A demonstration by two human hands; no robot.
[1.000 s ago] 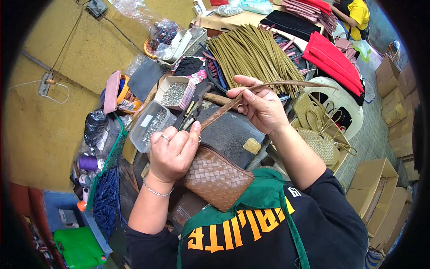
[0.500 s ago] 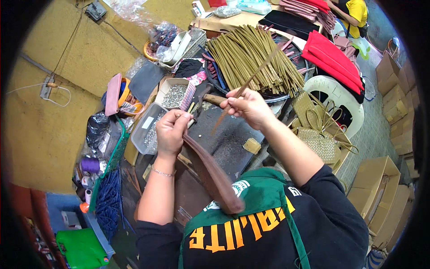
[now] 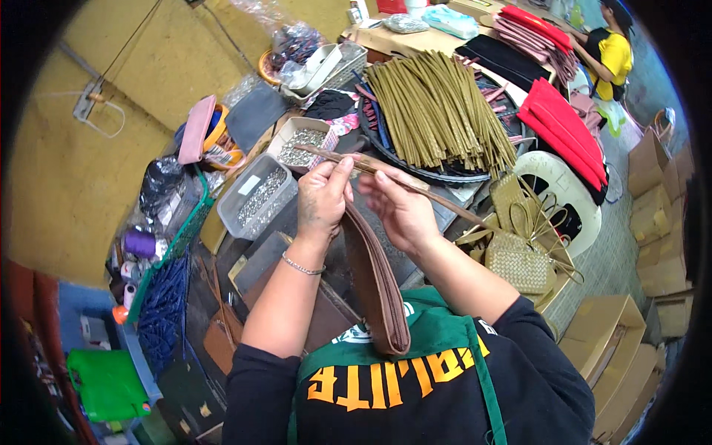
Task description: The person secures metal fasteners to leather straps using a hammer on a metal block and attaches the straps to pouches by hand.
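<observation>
My left hand (image 3: 324,199) is closed, pinching a thin brown strip (image 3: 450,205) between thumb and fingers. A long brown zippered pouch (image 3: 378,285), its zipper along the edge, hangs from the same hand down to my green apron (image 3: 437,319). My right hand (image 3: 406,215) is close beside it, with its thumb and fingers closed on the strip. The strip runs slantwise from above my left hand, past my right thumb, toward the woven bags. My fingers hide just how the strip meets the pouch.
Past my hands lies a bundle of olive strips (image 3: 441,111) on a round dark tray. A clear box (image 3: 256,199) and a pink-white basket (image 3: 285,137) hold small metal pieces. Woven bags (image 3: 519,259) sit right. Cardboard boxes (image 3: 604,337) stand lower right; a person in yellow (image 3: 615,58) works far right.
My right hand has come down and closer to my left, and the strip has swung from steep to a flatter slant. The pouch has turned, showing its zipper. The view has shifted slightly.
</observation>
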